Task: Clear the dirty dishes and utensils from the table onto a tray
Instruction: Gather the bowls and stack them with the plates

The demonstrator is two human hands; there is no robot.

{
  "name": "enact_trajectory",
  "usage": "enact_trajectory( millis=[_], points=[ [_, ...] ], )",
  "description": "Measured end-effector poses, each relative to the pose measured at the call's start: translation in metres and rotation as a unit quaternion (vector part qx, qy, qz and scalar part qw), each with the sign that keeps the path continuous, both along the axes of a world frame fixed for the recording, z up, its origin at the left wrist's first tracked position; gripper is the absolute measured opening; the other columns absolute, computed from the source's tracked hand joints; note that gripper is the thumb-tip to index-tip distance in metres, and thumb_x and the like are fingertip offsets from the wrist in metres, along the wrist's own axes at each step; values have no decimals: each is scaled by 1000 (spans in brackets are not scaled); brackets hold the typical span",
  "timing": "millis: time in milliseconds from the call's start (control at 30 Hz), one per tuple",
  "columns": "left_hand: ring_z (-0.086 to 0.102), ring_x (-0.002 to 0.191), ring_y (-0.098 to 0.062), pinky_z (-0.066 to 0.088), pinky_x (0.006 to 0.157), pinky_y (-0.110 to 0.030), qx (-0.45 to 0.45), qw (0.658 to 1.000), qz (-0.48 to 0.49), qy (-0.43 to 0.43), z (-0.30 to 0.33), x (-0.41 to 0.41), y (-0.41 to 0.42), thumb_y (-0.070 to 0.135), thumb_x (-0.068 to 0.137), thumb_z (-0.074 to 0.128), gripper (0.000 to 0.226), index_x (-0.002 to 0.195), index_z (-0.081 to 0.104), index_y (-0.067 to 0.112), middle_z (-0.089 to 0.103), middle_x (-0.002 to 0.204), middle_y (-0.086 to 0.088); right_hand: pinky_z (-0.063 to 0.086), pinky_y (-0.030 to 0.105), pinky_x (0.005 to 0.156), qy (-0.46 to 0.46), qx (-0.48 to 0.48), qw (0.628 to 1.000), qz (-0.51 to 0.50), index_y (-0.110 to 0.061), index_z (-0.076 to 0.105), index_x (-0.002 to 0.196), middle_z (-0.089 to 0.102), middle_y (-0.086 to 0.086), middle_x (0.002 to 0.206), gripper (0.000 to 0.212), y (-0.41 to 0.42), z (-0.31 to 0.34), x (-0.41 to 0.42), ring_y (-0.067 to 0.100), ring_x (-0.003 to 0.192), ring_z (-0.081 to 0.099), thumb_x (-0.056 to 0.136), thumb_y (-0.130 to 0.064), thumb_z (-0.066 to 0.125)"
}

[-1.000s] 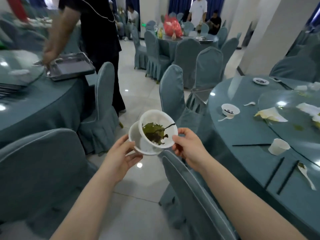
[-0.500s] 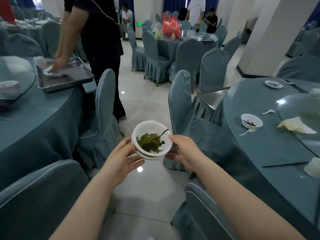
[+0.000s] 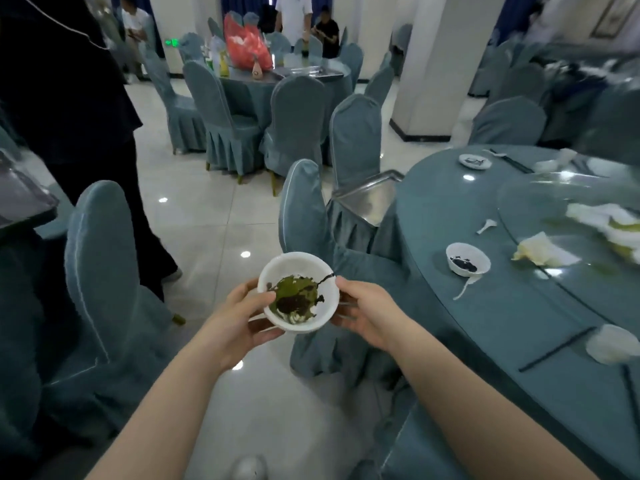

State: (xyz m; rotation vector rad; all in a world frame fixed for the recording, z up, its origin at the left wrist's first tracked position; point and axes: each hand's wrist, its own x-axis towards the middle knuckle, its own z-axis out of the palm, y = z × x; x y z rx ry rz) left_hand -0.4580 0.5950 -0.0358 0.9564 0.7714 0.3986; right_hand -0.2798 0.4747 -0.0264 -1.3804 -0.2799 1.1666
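I hold a white bowl (image 3: pixel 298 292) with green leafy scraps and dark residue over the floor between the chairs. My left hand (image 3: pixel 239 318) grips its left side, thumb on the rim. My right hand (image 3: pixel 363 315) grips the right side, fingers curled under it. On the round table (image 3: pixel 467 341) at right lie a dirty white bowl (image 3: pixel 467 262) with a spoon, a small plate (image 3: pixel 475 161), a white spoon (image 3: pixel 486 226), a cup (image 3: pixel 611 342), black chopsticks (image 3: pixel 557 348) and crumpled napkins (image 3: pixel 540 251). A metal tray (image 3: pixel 370 195) rests on a chair seat beside the table.
Blue-covered chairs (image 3: pixel 104 271) stand on both sides of the tiled aisle. A person in black (image 3: pixel 79 116) stands at left beside another tray (image 3: pixel 20 199) on a table edge. A white pillar (image 3: pixel 436 64) and more tables lie farther back.
The two bowls have closed into one stack in my hands. The view has swung right, toward the dirty table; the left table and its tray have slid nearly out of sight.
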Motion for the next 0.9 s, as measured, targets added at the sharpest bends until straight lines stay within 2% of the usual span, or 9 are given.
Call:
enact_trajectory(
  millis=[67, 167, 200, 267, 367, 500, 600, 767, 900],
  points=[
    [72, 88, -29, 58, 67, -38, -1, 999, -35, -5, -3, 32, 24, 19, 73, 74, 46, 116, 59, 25, 73, 98, -8, 53, 33, 74, 3, 9, 999, -37, -10, 71, 87, 66, 6, 81, 24, 11, 0, 25, 22, 77, 62, 95, -27, 56],
    [72, 86, -28, 58, 66, -36, -3, 996, -91, -14, -3, 78, 57, 16, 79, 69, 34, 111, 62, 25, 74, 96, -7, 53, 37, 83, -6, 0, 995, -97, -7, 70, 94, 69, 9, 89, 28, 25, -3, 59, 24, 84, 62, 97, -28, 52],
    [73, 85, -27, 58, 64, -36, -3, 995, -100, -12, -4, 94, 68, 15, 83, 67, 30, 110, 62, 24, 74, 95, -7, 54, 36, 80, -7, -9, 993, -121, -6, 70, 98, 70, 9, 90, 28, 29, -5, 70, 23, 83, 63, 97, -28, 52],
    [73, 83, -26, 58, 63, -36, -6, 994, -113, -4, -7, 125, 87, 13, 86, 65, 26, 110, 63, 23, 74, 95, -8, 55, 28, 63, 0, -24, 984, -176, -2, 67, 105, 68, 10, 83, 29, 33, -10, 93, 20, 71, 62, 96, -26, 54],
    [73, 84, -23, 59, 64, -37, -22, 990, -142, -12, -2, 175, 112, 13, 88, 63, 27, 112, 62, 24, 74, 96, -7, 50, 20, 50, 6, -30, 959, -281, -7, 65, 99, 70, 7, 72, 16, 30, -19, 130, 18, 62, 61, 94, -20, 57],
    [73, 79, -20, 58, 62, -37, -36, 985, -168, -11, 3, 235, 130, 12, 89, 61, 25, 111, 62, 23, 74, 93, -4, 49, 24, 57, 24, -61, 922, -381, -9, 64, 93, 73, 5, 70, 9, 14, -37, 175, 16, 57, 64, 92, -15, 58],
    [73, 80, -20, 59, 63, -37, -33, 981, -192, -17, 4, 281, 146, 12, 89, 60, 28, 115, 61, 22, 73, 94, -4, 46, 27, 61, 46, -82, 897, -433, -6, 62, 95, 71, 9, 72, 10, 6, -63, 214, 19, 62, 61, 93, -15, 58],
    [73, 78, -19, 58, 60, -35, -41, 981, -190, -5, -4, 348, 168, 12, 88, 60, 28, 114, 61, 22, 71, 100, -7, 43, 27, 56, 111, -126, 860, -481, 0, 57, 103, 68, 15, 81, 29, 4, -107, 280, 21, 58, 54, 96, -28, 56],
    [73, 84, -21, 58, 62, -36, -40, 979, -198, -4, -5, 381, 188, 14, 79, 65, 39, 117, 62, 23, 74, 98, -6, 45, 23, 46, 160, -143, 832, -512, 0, 55, 107, 66, 17, 95, 38, 9, -126, 326, 22, 63, 59, 98, -37, 50]
  ],
)
